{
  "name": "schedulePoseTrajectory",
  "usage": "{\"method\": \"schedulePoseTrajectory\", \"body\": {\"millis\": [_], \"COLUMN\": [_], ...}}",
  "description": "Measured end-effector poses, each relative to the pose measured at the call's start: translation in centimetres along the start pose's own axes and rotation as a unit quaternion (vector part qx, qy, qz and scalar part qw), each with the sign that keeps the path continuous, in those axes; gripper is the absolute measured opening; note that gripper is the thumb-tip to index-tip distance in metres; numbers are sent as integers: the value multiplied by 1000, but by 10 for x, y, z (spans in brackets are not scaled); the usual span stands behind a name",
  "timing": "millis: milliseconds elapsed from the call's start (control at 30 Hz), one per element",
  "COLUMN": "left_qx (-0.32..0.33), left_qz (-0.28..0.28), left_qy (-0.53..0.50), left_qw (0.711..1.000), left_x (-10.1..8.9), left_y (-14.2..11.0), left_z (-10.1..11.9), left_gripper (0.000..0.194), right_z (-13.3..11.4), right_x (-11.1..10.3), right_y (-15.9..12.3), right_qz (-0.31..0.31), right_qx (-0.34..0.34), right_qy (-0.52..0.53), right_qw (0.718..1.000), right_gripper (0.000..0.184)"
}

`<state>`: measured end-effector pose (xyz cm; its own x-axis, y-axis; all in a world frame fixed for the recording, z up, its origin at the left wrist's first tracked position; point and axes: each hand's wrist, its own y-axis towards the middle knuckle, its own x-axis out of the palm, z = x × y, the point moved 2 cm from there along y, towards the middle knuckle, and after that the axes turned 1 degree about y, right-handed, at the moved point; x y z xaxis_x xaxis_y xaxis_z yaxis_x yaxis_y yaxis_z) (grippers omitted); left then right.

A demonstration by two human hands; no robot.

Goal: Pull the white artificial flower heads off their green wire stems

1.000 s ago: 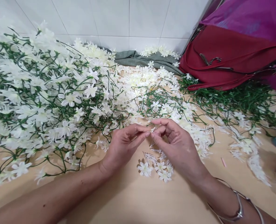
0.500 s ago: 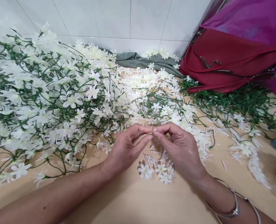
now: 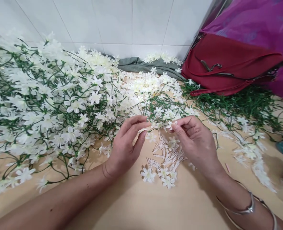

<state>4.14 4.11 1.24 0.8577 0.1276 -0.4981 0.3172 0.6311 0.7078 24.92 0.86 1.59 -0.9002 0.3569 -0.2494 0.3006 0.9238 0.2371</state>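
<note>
Both the left hand [image 3: 126,148] and the right hand [image 3: 196,145] are over a light brown table [image 3: 156,207]. Think of the whole view as a clock. The left hand is near 7 o'clock and the right hand is near 4 o'clock.

The right hand pinches a small white flower [image 3: 171,125] with its thumb and a finger. That flower is a bit right of the middle, toward 3 o'clock. A thin green stem [image 3: 157,126] runs from beside it toward the left hand. The left thumb and fingers are a little bent, with their tips close. I cannot tell if they are gripping the stem.

Just under the hands, near 5 o'clock, is a heap of thin white sticks [image 3: 165,151]. A few loose white flowers [image 3: 148,175] lie at its near end, toward 6 o'clock.

A big pile of white flowers on green stems [image 3: 74,105] fills 8 to 11 o'clock. At 12 o'clock, a gray-green cloth [image 3: 137,65] lies by a white tiled wall [image 3: 115,22]. A red bag [image 3: 230,62] sits at 2 o'clock, on a dark green heap of stems [image 3: 247,100]. Silver bangles [image 3: 251,203] circle the right arm at 4 o'clock.
</note>
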Motion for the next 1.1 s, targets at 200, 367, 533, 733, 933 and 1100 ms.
{"method": "schedulePoseTrajectory", "body": {"millis": [200,367,533,733,933,1100], "left_qx": [16,28,60,77,150,161], "left_qz": [-25,-43,-71,-98,-157,-201], "left_qy": [48,144,207,180,110,91], "left_qw": [998,988,974,976,970,962], "left_x": [4,-2,-5,-5,0,6], "left_y": [-4,0,4,3,-5,-12], "left_z": [-4,-9,-12,-6,17,19], "left_gripper": [28,24,14,15,17,19], "right_z": [0,6,4,4,6,7], "right_x": [-9,-8,-9,-10,-11,-12], "right_y": [5,6,3,4,6,7], "right_qz": [33,13,22,34,40,48], "right_qx": [-33,-39,-60,-56,-57,-61], "right_qy": [-10,-44,-92,-86,-90,-91], "right_qw": [999,998,994,994,993,993], "right_gripper": [17,16,13,15,15,12]}}
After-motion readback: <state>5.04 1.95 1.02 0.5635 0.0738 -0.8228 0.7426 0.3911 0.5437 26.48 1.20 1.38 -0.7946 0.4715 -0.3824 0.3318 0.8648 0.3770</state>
